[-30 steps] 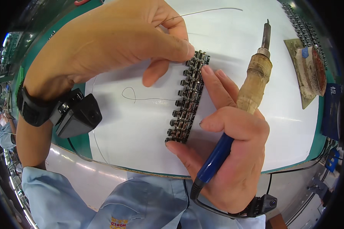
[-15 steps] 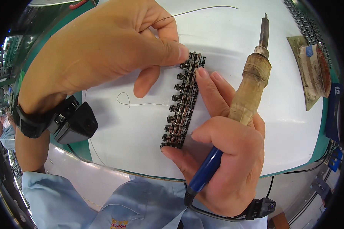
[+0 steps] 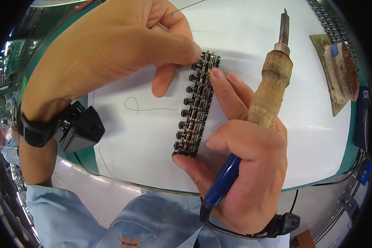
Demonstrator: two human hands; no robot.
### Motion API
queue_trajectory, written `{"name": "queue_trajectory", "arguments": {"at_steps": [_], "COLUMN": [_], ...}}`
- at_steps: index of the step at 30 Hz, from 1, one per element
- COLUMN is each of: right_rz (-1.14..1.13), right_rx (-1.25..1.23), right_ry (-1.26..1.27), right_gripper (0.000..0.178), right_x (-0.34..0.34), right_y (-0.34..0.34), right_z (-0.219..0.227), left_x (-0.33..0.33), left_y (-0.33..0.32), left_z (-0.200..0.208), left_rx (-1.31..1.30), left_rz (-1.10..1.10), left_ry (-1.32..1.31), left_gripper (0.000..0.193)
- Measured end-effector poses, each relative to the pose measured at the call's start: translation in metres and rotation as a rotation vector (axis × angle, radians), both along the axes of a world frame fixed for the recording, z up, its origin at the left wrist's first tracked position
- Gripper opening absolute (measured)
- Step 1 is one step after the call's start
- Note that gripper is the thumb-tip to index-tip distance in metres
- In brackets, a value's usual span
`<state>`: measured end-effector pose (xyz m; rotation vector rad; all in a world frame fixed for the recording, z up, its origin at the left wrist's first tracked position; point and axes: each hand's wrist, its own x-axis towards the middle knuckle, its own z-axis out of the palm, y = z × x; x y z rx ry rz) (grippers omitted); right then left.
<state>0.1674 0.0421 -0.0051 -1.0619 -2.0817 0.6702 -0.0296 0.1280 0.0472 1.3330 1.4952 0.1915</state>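
A narrow strip of small black circuit boards (image 3: 196, 103) lies on a white sheet, slanting from far to near. My left hand (image 3: 124, 51) pinches its far end between thumb and fingers. A thin solder wire (image 3: 187, 7) also passes through the curled fingers of that hand. My right hand (image 3: 252, 165) is closed round a soldering iron (image 3: 273, 76) with a worn wooden grip and a blue lower end; the tip points up and away from the strip. The right thumb touches the strip's near end, while the fingertips rest at its right edge near the far end.
A loose thin wire (image 3: 153, 110) curls left of the strip. At the right stands a worn block on a plate (image 3: 343, 74), with more linked boards (image 3: 330, 25) behind it. A red-handled tool (image 3: 84, 5) lies far left. The white sheet (image 3: 314, 153) covers a green mat (image 3: 346, 155).
The strip and both hands' fingertips have shifted slightly away from me. The solder wire has swung upward, so its free end has left the picture. Both holds stay the same.
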Motion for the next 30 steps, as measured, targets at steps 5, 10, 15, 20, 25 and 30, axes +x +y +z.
{"name": "queue_trajectory", "arguments": {"at_steps": [5,10,15,20,25,30], "right_rz": [0.044,0.066,0.111,0.082,0.031,0.035], "right_rx": [0.149,0.146,0.063,0.074,-0.073,-0.02], "right_ry": [-0.004,-0.007,-0.115,-0.048,0.004,0.128], "right_gripper": [0.06,0.06,0.06,0.06,0.06,0.062], "right_x": [-0.008,-0.002,0.01,0.002,-0.007,-0.012], "right_y": [0.004,0.004,0.007,0.006,-0.002,-0.003], "right_z": [0.0,-0.005,-0.007,-0.006,0.004,-0.007], "left_x": [-0.004,-0.006,0.0,0.002,-0.008,0.005], "left_y": [-0.004,-0.005,-0.005,-0.004,-0.008,-0.011], "left_z": [-0.01,-0.018,-0.009,-0.007,-0.014,-0.001], "left_rx": [0.04,0.032,0.085,0.095,0.126,0.094], "left_rz": [0.013,0.047,0.003,-0.024,-0.018,0.001], "left_ry": [-0.099,-0.178,-0.094,-0.079,-0.129,-0.093], "left_gripper": [0.023,0.02,0.018,0.016,0.018,0.019]}}
